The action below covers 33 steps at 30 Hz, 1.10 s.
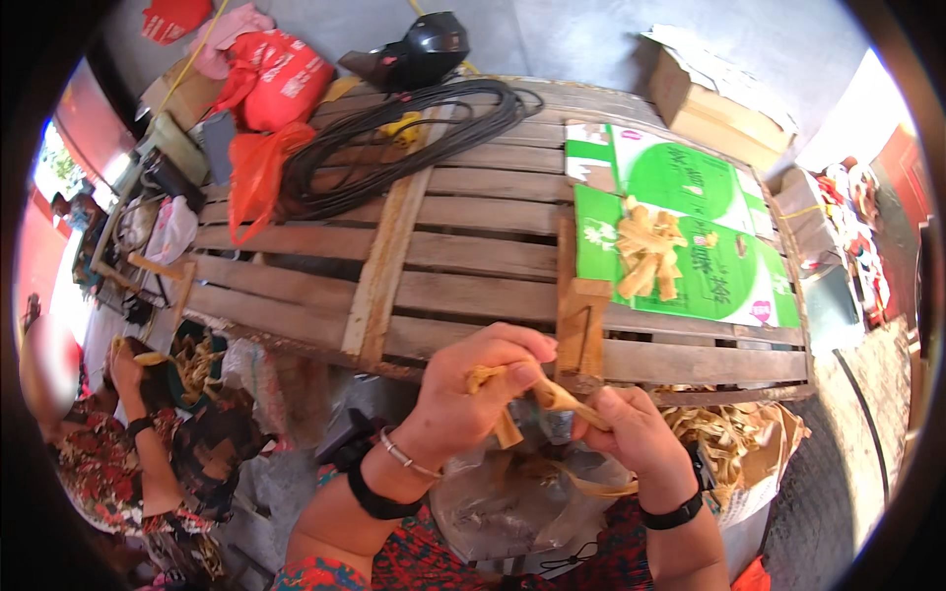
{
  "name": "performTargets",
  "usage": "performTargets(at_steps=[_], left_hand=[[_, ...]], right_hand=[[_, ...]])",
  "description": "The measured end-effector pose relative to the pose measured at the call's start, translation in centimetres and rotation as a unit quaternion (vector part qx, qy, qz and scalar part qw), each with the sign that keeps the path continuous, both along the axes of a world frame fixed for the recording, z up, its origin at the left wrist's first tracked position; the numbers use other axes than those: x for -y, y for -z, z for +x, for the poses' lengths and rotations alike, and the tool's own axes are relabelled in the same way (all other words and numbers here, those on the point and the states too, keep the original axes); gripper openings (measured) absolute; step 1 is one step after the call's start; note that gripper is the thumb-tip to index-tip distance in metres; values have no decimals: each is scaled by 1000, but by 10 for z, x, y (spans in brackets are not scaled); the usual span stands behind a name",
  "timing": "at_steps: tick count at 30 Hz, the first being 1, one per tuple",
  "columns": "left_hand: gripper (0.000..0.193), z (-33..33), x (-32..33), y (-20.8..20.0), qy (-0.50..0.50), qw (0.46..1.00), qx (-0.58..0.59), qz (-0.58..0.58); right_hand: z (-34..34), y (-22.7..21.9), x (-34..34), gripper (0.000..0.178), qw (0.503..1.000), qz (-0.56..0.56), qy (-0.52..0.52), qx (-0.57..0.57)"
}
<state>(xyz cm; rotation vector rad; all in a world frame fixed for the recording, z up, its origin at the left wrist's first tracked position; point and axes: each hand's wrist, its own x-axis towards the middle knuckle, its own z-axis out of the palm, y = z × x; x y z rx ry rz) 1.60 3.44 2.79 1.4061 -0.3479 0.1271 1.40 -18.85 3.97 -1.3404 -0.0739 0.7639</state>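
My left hand (475, 389) is closed around a twisted, pale yellow dried strip (557, 396), just in front of the slatted table's near edge. The strip's other end is pinched in my right hand (631, 428), so it stretches between the two. A loose end hangs below my left fingers. Right behind the strip, a wooden block (581, 330) stands fixed at the table edge. A small pile of similar yellow pieces (650, 251) lies on a flat green printed cardboard sheet (724, 286). Clear plastic (483, 502) covers part of my lap.
A coil of black cable (335, 202) lies on the slatted wooden table (483, 261), near red bags (286, 79) and a black helmet (434, 49). A sack of yellow strips (739, 443) stands at right. Another person's hand (126, 369) works at left beside a filled basket (187, 399).
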Motion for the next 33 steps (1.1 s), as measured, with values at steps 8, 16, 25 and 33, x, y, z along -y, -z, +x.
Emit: performTargets(at_steps=[8, 16, 25, 33], left_hand=[[23, 0, 12, 1, 187, 912, -356, -84], [8, 1, 28, 29, 46, 939, -318, -127], [19, 36, 44, 70, -122, 925, -337, 127], [11, -20, 61, 34, -77, 948, -297, -85]], right_hand=[[2, 3, -13, 32, 995, -19, 81, -49], [16, 23, 16, 15, 970, -127, 167, 119], [38, 61, 7, 23, 738, -500, 192, 410], [0, 22, -12, 16, 784, -196, 141, 572]])
